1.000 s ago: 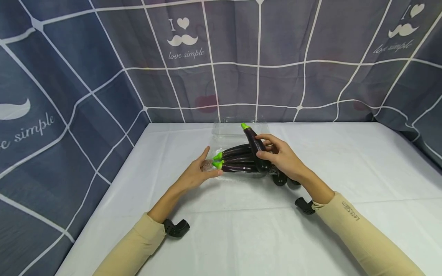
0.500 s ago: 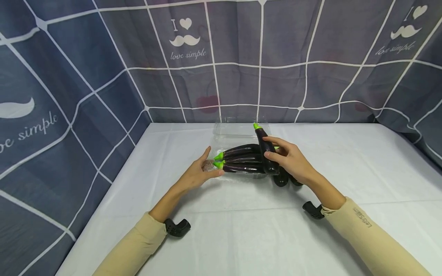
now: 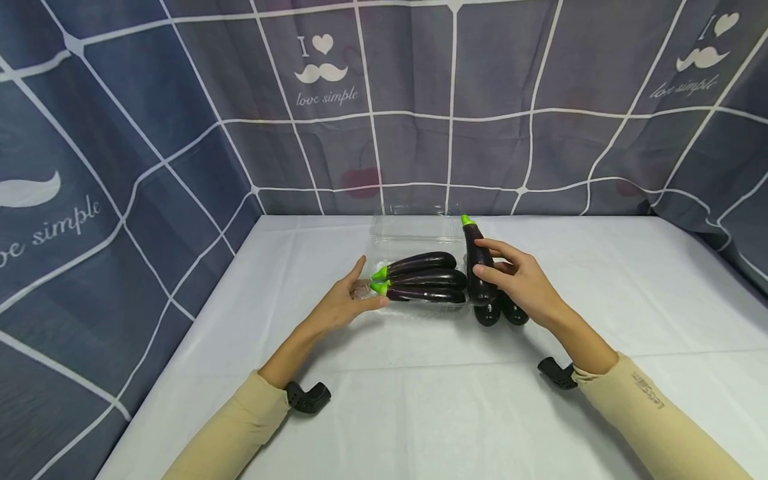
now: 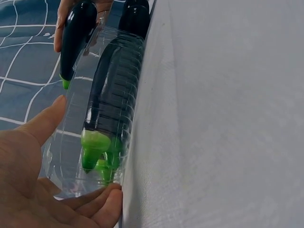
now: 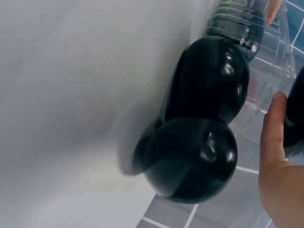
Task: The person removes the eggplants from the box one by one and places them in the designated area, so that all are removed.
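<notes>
Three dark purple eggplants [image 3: 420,277] with bright green caps lie side by side in a clear plastic box [image 3: 377,251], caps pointing left. Around the left end of this box, my left hand [image 3: 340,307] holds it with thumb and fingers spread wide; its fingertips [image 4: 111,202] sit at the box's lower corner. My right hand [image 3: 519,277] pinches another eggplant [image 3: 478,267] between thumb and fingers, green cap pointing away from me. Beneath and beside that one, two more eggplants [image 5: 190,159] rest on the table just right of the box, partly hidden in the head view.
The box's clear hinged lid [image 3: 418,227] stands open at the back. A white cloth covers the table [image 3: 390,413], and a grey-blue checked curtain [image 3: 414,147] hangs behind and along the sides. Black wrist mounts [image 3: 308,397] stick out below both sleeves.
My right hand has moved right with its eggplant, from over the box's right part to over the two loose eggplants. My left hand has stayed at the box's end.
</notes>
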{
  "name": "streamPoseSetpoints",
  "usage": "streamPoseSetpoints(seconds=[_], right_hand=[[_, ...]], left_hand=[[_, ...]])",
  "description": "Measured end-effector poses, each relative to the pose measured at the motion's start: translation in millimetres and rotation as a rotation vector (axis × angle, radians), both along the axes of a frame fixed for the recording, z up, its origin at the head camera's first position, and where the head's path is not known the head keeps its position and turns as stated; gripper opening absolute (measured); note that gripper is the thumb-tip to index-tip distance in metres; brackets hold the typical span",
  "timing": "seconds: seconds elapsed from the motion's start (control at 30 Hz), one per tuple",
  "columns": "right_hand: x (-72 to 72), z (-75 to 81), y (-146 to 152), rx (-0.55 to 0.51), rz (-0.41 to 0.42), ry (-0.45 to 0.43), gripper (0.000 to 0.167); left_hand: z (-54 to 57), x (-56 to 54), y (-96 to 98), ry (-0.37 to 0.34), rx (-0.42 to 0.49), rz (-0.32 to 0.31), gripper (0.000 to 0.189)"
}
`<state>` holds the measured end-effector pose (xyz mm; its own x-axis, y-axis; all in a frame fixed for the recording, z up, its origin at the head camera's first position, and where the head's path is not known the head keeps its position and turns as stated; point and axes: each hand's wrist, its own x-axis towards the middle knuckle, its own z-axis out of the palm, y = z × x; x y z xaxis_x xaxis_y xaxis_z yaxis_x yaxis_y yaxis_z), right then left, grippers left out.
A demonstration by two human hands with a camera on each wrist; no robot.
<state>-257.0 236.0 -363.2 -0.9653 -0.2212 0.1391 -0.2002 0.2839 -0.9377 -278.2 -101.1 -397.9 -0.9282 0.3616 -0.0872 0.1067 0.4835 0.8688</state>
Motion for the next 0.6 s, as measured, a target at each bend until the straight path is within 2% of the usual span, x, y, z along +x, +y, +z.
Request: streamPoseSetpoints(seconds=[0.6], right_hand=[[10.8, 0.3, 31, 0.059, -0.053, 0.058, 0.049]], left_hand=[[0.5, 0.4, 0.4, 0.008, -0.013, 0.003, 0.107]])
